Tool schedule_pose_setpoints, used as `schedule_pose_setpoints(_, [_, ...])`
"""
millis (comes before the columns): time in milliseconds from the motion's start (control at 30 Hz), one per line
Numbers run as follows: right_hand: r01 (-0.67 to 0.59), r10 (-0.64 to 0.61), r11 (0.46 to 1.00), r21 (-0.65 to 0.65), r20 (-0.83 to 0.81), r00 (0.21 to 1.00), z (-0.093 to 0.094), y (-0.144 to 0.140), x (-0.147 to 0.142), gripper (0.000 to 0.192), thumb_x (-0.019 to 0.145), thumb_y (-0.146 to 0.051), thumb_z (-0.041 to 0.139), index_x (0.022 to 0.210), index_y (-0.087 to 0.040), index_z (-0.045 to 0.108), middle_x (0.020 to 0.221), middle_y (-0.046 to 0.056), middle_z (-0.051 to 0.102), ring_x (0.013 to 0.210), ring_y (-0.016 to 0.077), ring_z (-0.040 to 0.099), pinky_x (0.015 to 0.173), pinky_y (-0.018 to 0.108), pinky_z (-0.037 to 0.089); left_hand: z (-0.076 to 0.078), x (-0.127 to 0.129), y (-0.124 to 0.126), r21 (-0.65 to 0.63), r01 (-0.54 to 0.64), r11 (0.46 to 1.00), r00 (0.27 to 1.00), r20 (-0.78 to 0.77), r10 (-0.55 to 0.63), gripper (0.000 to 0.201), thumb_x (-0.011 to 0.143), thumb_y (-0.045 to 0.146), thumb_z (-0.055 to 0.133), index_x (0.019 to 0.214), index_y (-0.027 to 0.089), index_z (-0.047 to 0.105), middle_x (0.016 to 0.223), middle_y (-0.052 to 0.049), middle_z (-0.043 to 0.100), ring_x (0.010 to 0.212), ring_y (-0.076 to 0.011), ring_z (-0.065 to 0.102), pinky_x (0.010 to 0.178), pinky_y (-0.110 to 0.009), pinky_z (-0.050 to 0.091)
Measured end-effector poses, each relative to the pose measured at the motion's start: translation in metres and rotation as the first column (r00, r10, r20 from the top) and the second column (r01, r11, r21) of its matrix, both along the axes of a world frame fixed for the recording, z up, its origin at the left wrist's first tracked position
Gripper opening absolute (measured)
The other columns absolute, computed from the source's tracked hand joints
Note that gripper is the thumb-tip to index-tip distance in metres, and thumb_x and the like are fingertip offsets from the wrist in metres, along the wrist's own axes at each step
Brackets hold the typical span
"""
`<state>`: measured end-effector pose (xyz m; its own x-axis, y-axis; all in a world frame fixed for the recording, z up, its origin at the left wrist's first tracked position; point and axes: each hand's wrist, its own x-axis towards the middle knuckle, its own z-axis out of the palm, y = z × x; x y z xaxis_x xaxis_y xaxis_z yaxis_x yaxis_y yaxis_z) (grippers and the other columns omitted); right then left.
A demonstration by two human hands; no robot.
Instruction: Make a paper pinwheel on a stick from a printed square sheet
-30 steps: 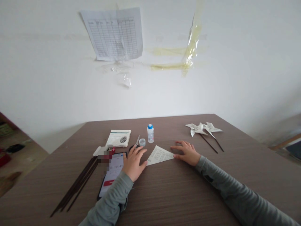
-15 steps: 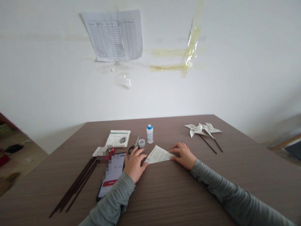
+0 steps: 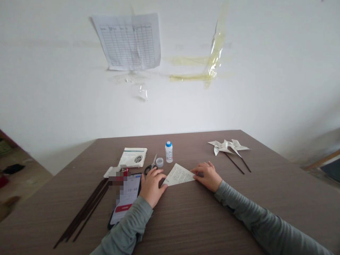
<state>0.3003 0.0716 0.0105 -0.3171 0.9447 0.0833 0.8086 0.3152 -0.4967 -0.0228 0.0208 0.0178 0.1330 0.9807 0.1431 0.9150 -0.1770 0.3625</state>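
A printed sheet of paper [image 3: 178, 175], folded into a triangle, lies on the brown table between my hands. My left hand [image 3: 153, 186] pinches its left corner between thumb and fingers. At the opposite corner, my right hand [image 3: 208, 176] grips the paper, thumb below and fingers above. Just beyond my left fingers are black-handled scissors [image 3: 151, 167] and a small translucent cap or cup [image 3: 159, 162]. A white bottle with a blue cap [image 3: 169, 152] stands upright behind the paper. My left forearm passes over the edge of a phone [image 3: 127, 198] showing a timer.
Two paper pinwheels [image 3: 225, 147] on dark sticks lie at the back right. On the left are a stack of printed paper [image 3: 133, 157], a small open box [image 3: 115, 172] and several dark sticks [image 3: 82, 212]. A wall [image 3: 186, 109] rises behind the table.
Both hands keep their places on the folded paper, with hardly any movement. The view has shifted very slightly.
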Motion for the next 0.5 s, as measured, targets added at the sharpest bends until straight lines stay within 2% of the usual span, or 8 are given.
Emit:
schedule_pose_setpoints(133, [0.002, -0.003, 1.000, -0.010, -0.020, 1.000, -0.001, 0.001, 0.001, 0.036, 0.105, -0.016, 0.085, 0.131, -0.033, 0.102, 0.123, 0.009, 0.098, 0.140, 0.0414, 0.087, 0.153, 0.092, 0.028, 0.008, 0.005, -0.003, 0.005, -0.024, 1.000, 0.999, 0.028, 0.024, 0.037, 0.102, 0.012, 0.088, 0.128, 0.035, 0.102, 0.171, -0.011, 0.091, 0.181, -0.0507, 0.069, 0.148, -0.094, 0.051])
schedule_pose_setpoints(267, [0.009, -0.011, 0.999, -0.038, -0.043, 0.999, -0.002, 0.004, 0.003, 0.024, 0.104, -0.017, 0.086, 0.117, -0.030, 0.101, 0.122, 0.010, 0.098, 0.141, 0.0424, 0.087, 0.152, 0.092, 0.030, 0.016, 0.010, -0.005, 0.006, -0.047, 0.999, 0.998, 0.050, 0.047, 0.035, 0.098, 0.009, 0.091, 0.120, 0.033, 0.102, 0.165, -0.012, 0.094, 0.177, -0.0513, 0.073, 0.150, -0.093, 0.049])
schedule_pose_setpoints(367, [0.004, -0.007, 0.999, -0.051, -0.065, 0.998, -0.003, 0.005, 0.005, 0.015, 0.103, -0.020, 0.088, 0.106, -0.030, 0.099, 0.121, 0.009, 0.099, 0.141, 0.0426, 0.088, 0.153, 0.090, 0.033, 0.018, 0.011, -0.005, 0.004, -0.034, 0.999, 0.997, 0.069, 0.034, 0.033, 0.096, 0.007, 0.092, 0.117, 0.031, 0.101, 0.163, -0.013, 0.095, 0.175, -0.0510, 0.075, 0.152, -0.092, 0.046])
schedule_pose_setpoints(500, [-0.012, 0.009, 0.999, -0.042, -0.085, 0.996, -0.005, 0.006, 0.008, 0.010, 0.102, -0.024, 0.091, 0.103, -0.030, 0.097, 0.122, 0.009, 0.099, 0.142, 0.0432, 0.088, 0.154, 0.090, 0.032, 0.017, 0.010, -0.004, 0.000, -0.007, 1.000, 0.994, 0.107, 0.007, 0.032, 0.094, 0.003, 0.090, 0.111, 0.029, 0.095, 0.160, -0.012, 0.096, 0.174, -0.0493, 0.076, 0.151, -0.092, 0.045])
